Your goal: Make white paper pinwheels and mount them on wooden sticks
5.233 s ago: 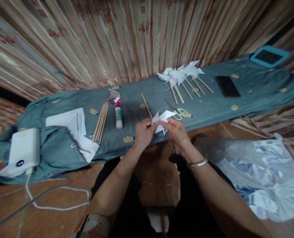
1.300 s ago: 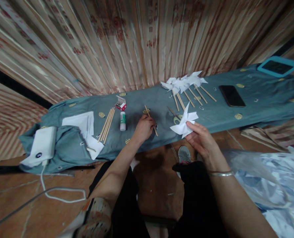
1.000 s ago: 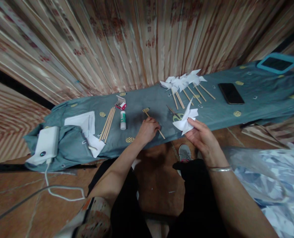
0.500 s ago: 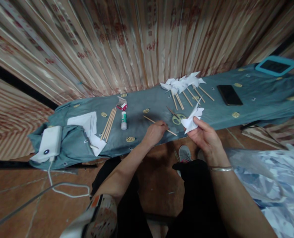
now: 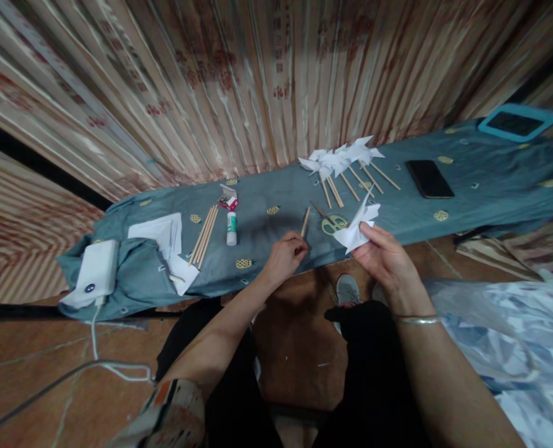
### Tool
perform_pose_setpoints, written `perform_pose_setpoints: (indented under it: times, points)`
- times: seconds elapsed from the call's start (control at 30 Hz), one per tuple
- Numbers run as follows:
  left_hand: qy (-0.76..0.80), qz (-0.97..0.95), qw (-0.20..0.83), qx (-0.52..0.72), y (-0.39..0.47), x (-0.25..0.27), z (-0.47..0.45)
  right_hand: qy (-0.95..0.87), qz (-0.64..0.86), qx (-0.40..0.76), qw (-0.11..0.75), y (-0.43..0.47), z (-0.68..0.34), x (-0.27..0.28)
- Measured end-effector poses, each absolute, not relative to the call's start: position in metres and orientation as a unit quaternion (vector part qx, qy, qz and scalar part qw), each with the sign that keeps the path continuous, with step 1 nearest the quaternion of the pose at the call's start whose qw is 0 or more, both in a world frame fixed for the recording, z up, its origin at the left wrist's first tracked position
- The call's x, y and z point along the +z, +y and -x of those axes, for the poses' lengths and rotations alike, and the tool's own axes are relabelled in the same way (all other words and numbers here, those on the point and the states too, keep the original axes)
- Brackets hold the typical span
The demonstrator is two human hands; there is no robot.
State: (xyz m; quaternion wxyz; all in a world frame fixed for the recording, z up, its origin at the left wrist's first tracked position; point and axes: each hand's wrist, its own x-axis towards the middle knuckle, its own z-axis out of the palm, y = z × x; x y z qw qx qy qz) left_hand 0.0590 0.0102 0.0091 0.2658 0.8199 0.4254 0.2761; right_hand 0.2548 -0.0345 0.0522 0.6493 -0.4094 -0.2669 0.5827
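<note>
My left hand (image 5: 284, 255) is closed around one end of a thin wooden stick (image 5: 306, 221), low over the front of the cloth; the stick's free end points away from me. To the right, my right hand (image 5: 382, 250) pinches a folded white paper pinwheel (image 5: 356, 231) between thumb and fingers. Green-handled scissors (image 5: 334, 224) lie on the cloth between the two hands. Behind them rests a row of white paper pinwheels (image 5: 339, 160) on wooden sticks, overlapping each other.
Left on the patterned cloth (image 5: 267, 186) are a glue stick (image 5: 231, 229), a small red box of pins (image 5: 228, 200), several wooden sticks (image 5: 204, 235), white paper sheets (image 5: 167, 233) and a white power bank (image 5: 99, 267). Right are a phone (image 5: 429, 178), a blue-framed tablet (image 5: 517, 122) and a plastic bag (image 5: 514, 330).
The stick at my left hand has swung from lying slantwise to pointing away from me, and that hand has shifted slightly left. My right hand still holds the pinwheel, a little further left.
</note>
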Motion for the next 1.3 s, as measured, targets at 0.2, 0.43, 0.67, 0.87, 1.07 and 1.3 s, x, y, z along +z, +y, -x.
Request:
perform_pose_setpoints:
  times: [0.2,0.43,0.67,0.87,1.07,1.3]
  points:
    - [0.436,-0.631,0.489,0.415,-0.001,0.009,-0.039,-0.338,0.428,0.624,0.559,-0.043,-0.245,0.057]
    - [0.469,-0.334,0.688,0.441,-0.051,0.006,-0.020,-0.432,0.441,0.635,0.465,-0.045,-0.227,0.037]
    - [0.495,-0.251,0.731,0.397,-0.075,-0.022,-0.016,-0.632,0.556,0.407,0.355,-0.051,-0.209,0.020]
    - [0.505,-0.355,0.700,0.359,-0.076,-0.039,-0.008,-0.757,0.537,0.236,0.288,-0.060,-0.192,0.020]
    - [0.505,-0.335,0.730,0.316,-0.085,-0.043,-0.002,-0.800,0.504,0.169,0.278,-0.066,-0.185,0.021]
    - [0.521,-0.227,0.760,0.316,-0.086,-0.038,0.005,-0.816,0.487,0.160,0.266,-0.069,-0.183,0.021]
